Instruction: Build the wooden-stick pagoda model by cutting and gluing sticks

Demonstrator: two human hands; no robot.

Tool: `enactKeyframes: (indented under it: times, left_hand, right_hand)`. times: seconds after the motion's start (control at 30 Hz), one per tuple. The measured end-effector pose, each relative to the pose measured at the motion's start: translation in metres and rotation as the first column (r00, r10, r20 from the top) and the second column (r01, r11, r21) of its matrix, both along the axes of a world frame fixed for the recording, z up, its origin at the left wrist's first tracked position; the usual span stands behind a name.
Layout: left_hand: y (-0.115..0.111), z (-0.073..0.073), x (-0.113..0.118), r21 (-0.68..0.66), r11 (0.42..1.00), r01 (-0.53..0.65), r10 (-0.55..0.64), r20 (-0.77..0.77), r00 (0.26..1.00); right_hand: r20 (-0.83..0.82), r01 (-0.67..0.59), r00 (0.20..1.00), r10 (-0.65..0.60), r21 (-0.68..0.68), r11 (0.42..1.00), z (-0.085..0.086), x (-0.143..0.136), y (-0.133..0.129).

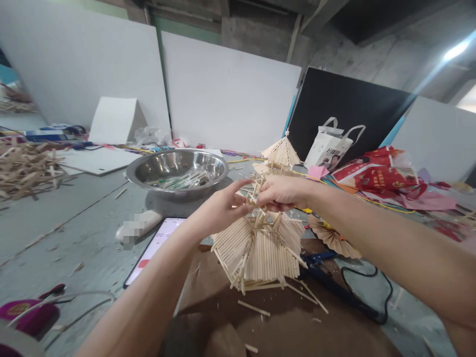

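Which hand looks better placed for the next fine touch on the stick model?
Probably the right hand: its fingers are bunched at the narrow middle of the stick model, while the left hand has thumb and forefinger spread. Whether either holds anything is unclear.

There is one bowl (143,171), one phone (163,233), one stick structure (263,253).

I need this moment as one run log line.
left hand: at stick model; right hand: at stick model, fingers curled; grip: hidden; stick model: on brown surface; metal bowl: beyond phone
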State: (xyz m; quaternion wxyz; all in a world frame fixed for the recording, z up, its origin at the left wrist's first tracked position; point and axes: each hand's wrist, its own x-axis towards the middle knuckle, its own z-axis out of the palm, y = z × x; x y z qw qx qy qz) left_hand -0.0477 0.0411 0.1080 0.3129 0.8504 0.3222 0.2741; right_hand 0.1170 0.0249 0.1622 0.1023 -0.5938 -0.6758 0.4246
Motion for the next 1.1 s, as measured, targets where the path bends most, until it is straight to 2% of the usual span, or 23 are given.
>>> enactKeyframes:
  times: [0.27,0.5,0.6,0.67,0.83,0.97,1.1]
  left_hand:
    - [-0.002,0.003,0.0,0.097,0.995,0.009,-0.001,-0.085,0.996]
    - [-0.002,0.003,0.0,0.152,0.988,0.017,-0.002,-0.096,0.995]
    - [-0.003,0.004,0.001,0.231,0.973,0.012,0.004,-0.071,0.997]
    - [-0.004,0.005,0.002,0.345,0.938,-0.001,0.01,-0.026,1.0]
    - [-0.006,0.006,0.004,0.615,0.787,-0.044,0.032,0.03,0.999]
    - [-0.01,0.006,0.004,0.725,0.688,-0.038,0.043,0.012,0.999]
    - [-0.014,0.005,0.004,0.777,0.628,-0.047,0.103,-0.023,0.994]
  right_hand:
    - [0.036,-0.009,0.999,0.009,0.006,1.0,-0.002,0.0,0.001]
    - [0.04,-0.008,0.999,0.007,0.027,1.0,0.0,-0.001,-0.002]
    - [-0.011,-0.025,1.0,0.025,0.018,1.0,0.001,0.001,-0.003]
    - [-0.059,-0.032,0.998,0.033,0.018,0.999,0.003,0.002,-0.004]
    - [-0.105,-0.016,0.994,0.025,0.084,0.996,0.008,0.006,-0.014]
    - [-0.093,-0.019,0.995,0.03,0.124,0.992,0.01,0.009,-0.03]
    - [-0.061,0.018,0.998,-0.005,0.203,0.979,0.008,0.016,-0.047]
